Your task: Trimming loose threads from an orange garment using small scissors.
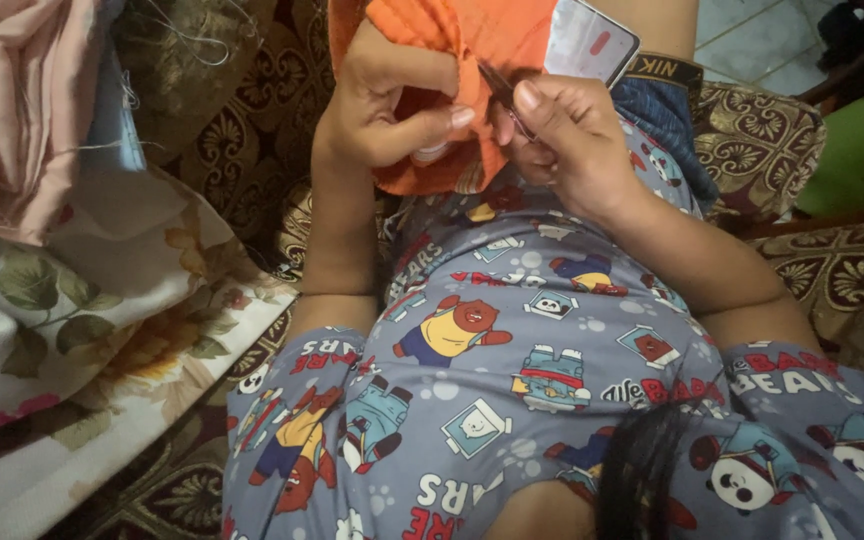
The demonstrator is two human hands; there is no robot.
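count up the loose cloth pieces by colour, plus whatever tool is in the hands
orange cloth, pinched by the left hand: 1
pink cloth: 1
floral cream cloth: 1
small dark metal tool, in the right hand, kind unclear: 1
total: 4

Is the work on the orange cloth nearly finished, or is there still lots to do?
Hard to say how near the end it is. Already done: the orange cloth is bunched on the lap and gripped. In hand: the left hand pinches a fold, while the right hand holds a thin dark tool against it. What is left cannot be told, because the hands hide that spot.
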